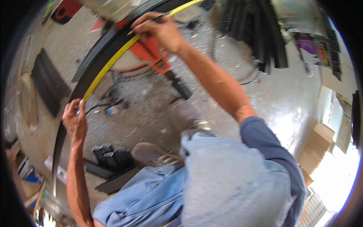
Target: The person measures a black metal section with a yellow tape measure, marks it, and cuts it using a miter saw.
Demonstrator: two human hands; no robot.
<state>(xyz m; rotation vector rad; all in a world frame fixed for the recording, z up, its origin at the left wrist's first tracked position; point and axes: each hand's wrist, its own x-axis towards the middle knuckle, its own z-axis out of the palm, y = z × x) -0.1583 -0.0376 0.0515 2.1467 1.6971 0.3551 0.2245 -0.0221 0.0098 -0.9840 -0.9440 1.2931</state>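
A long dark bar [87,75] runs from the lower left to the top of the view, bending with the lens. Along it lies the yellow blade of a tape measure [109,65], stretched past both hands' span toward the top right. My left hand [75,119] is closed at the blade's lower end, fingers pinching it against the bar. My right hand [160,33] rests at the bar farther up, closed round a thin dark pencil [162,16] whose point lies by the blade. The tape's case is not visible.
Under the bar stands an orange-red power saw [149,53] with a black handle [181,87]. Dark profiles [251,34] are bundled at the far right; short black pieces [111,157] lie near my shoes [151,154]. Cardboard boxes [317,145] stand at the right. Shavings litter the floor.
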